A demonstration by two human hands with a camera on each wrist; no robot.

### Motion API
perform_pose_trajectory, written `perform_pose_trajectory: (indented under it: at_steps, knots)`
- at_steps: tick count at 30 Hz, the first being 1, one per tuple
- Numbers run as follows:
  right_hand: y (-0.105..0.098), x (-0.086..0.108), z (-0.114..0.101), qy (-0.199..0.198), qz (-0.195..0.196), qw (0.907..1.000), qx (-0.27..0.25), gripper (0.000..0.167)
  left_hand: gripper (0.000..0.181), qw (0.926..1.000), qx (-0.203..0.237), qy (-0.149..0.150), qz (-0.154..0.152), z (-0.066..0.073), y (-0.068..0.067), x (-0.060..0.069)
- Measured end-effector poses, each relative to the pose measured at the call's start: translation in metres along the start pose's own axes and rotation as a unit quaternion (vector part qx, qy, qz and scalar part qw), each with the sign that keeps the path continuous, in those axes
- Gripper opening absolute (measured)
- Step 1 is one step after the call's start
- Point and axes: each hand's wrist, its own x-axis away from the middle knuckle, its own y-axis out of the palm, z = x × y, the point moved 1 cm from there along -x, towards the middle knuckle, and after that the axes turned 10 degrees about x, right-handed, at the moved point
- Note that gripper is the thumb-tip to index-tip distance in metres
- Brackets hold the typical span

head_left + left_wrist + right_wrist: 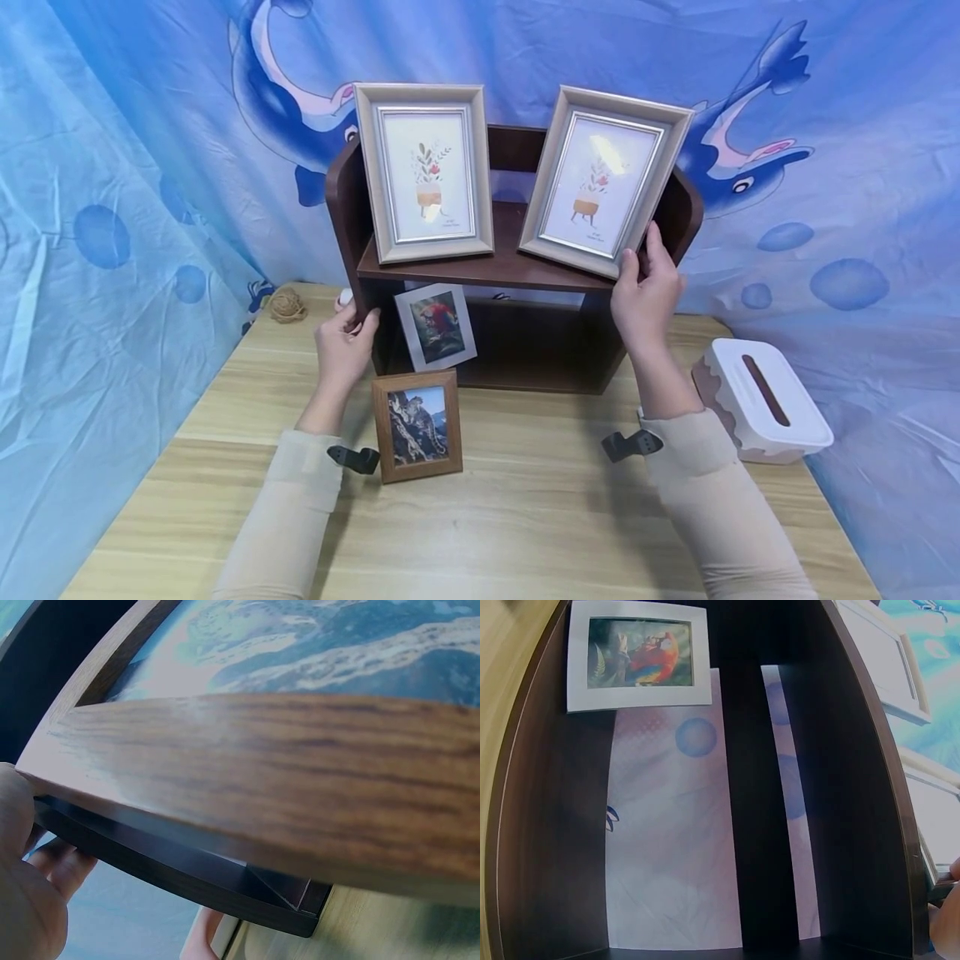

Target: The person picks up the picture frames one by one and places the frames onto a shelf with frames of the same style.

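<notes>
On the upper board of a dark brown shelf [491, 268] stand two beige frames with plant pictures. The left frame [367, 175] is nearly upright; the right frame [536, 179] leans clockwise, its lower right corner pinched by my right hand [648, 300]. My left hand [345, 350] grips the front edge of the shelf's left side panel, thumb and fingers on either side. A white parrot frame [403, 321] stands tilted in the lower compartment. Before the shelf is a wooden frame [454, 425] with an animal picture, its edge [262, 765] filling much of the left wrist view.
A white-lidded tissue box [798, 400] stands at the table's right side. A twine ball [287, 306] lies left of the shelf, near a small white object [345, 297] behind my left hand. A blue dolphin-print cloth hangs behind the table.
</notes>
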Motion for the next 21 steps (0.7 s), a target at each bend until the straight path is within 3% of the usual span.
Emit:
perform_pose_trajectory:
  at_steps: [9, 21]
  knots:
    - [0.001, 0.0011, 0.0033, 0.013, -0.006, 0.9997, -0.017, 0.049, 0.018, 1.0, 0.001, -0.001, -0.005, -0.001, -0.0008, 0.0002]
    - [-0.0068, 0.0085, 0.0035, -0.032, 0.018, 0.9974, -0.063, 0.051, 0.015, 0.9999, -0.009, 0.005, -0.004, -0.0009, -0.0001, -0.0005]
